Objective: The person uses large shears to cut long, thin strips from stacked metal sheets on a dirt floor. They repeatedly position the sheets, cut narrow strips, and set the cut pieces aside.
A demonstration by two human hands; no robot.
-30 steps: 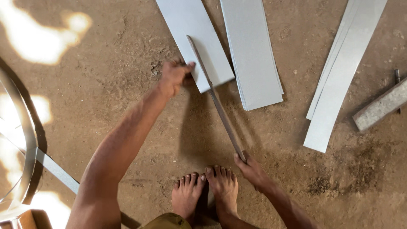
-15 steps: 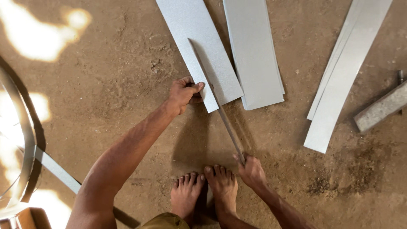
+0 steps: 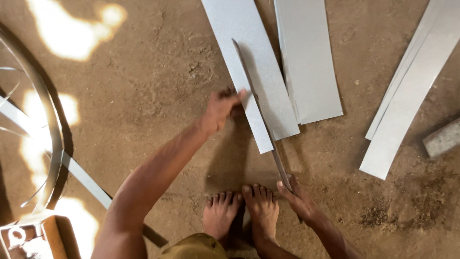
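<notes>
A grey sheet-metal strip (image 3: pixel 256 79) lies on the dirt floor (image 3: pixel 143 96), running from twelve o'clock down toward the centre, with a long pair of shears (image 3: pixel 261 115) cutting up through it so that a narrow sliver is parting from its left edge. The person's left hand (image 3: pixel 221 109), just at nine o'clock of the blades, has its fingers closed on that sliver's edge, thumb pressed against the metal. The right hand (image 3: pixel 298 199), at five o'clock from the strip's near end, is wrapped around the lower handle of the shears; how tightly cannot be told, as the fingers are partly hidden. Two bare feet (image 3: pixel 242 211) stand close together at six o'clock, touching the right hand's side. A second grey sheet (image 3: pixel 309 62) lies just beside the first at one o'clock. Two more long strips (image 3: pixel 412 91) rest well apart at three o'clock, near a grey block (image 3: pixel 443 138). A curved metal hoop (image 3: pixel 48 124) and flat bar (image 3: pixel 86 180) sit at nine o'clock in patches of sunlight.
</notes>
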